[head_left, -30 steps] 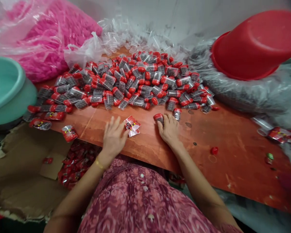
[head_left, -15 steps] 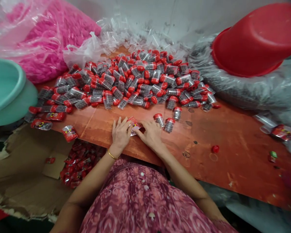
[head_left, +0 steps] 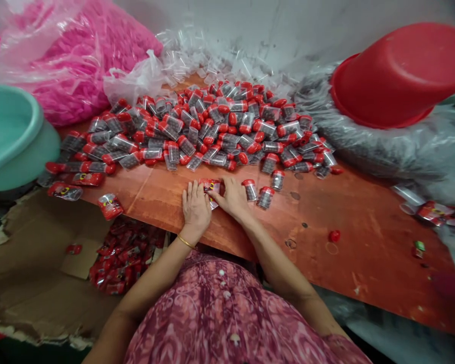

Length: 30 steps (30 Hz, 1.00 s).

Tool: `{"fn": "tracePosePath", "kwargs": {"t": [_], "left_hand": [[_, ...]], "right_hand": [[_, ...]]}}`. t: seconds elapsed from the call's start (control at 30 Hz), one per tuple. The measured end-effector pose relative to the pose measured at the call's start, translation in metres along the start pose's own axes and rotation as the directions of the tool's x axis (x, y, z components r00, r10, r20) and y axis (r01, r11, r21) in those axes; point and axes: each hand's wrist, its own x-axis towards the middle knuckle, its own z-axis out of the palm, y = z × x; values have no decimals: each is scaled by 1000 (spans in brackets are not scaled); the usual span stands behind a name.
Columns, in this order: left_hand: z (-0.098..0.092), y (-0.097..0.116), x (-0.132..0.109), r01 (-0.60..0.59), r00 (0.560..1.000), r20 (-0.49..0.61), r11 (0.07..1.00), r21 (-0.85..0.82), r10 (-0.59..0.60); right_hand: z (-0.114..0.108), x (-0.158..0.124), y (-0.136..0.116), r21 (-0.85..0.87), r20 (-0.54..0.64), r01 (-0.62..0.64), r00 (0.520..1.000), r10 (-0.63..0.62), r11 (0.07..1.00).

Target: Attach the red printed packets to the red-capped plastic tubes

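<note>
Red packet (head_left: 212, 187) held flat between both hands (head_left: 195, 208) (head_left: 234, 198).

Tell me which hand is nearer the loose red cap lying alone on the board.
Right. The right hand lies left of the loose red cap, across bare board; the left hand lies farther left, beyond the right hand.

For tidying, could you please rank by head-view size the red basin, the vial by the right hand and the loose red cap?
Red basin
Vial by the right hand
Loose red cap
</note>
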Motion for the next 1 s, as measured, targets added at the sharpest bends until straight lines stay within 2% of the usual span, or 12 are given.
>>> {"fn": "tracePosePath", "kwargs": {"t": [0.1,0.23,0.3,0.47,0.57,0.63,0.83,0.9,1.0], "left_hand": [[-1,-1,0,-6,1000,-10,1000,-15,6],[-1,2,0,10,1000,-16,999,-50,-11],[0,3,0,30,999,-22,997,-77,-32],[6,2,0,69,992,-79,960,-271,-94],[5,-3,0,84,983,-107,881,-466,-150],[2,-6,-1,90,980,-103,844,-529,-169],[-11,-16,2,84,988,-89,922,-379,-127],[-17,-17,9,78,993,-60,952,-295,-100],[-28,-17,25,43,999,27,989,-143,-40]], "right_hand": [[-3,7,0,-92,29,72,997,-69,993],[-7,14,0,-61,122,120,986,-112,991],[-7,12,0,-55,83,116,990,-111,992],[-5,-12,-9,-158,-139,77,985,-100,984],[1,-26,-19,-216,-152,111,978,-146,970],[5,-32,-23,-234,-121,122,981,-153,965],[0,-31,-14,-128,-38,126,991,-132,984],[-8,-20,-7,-125,-54,96,993,-103,987],[-20,6,-1,-214,-51,23,998,-35,976]]}}
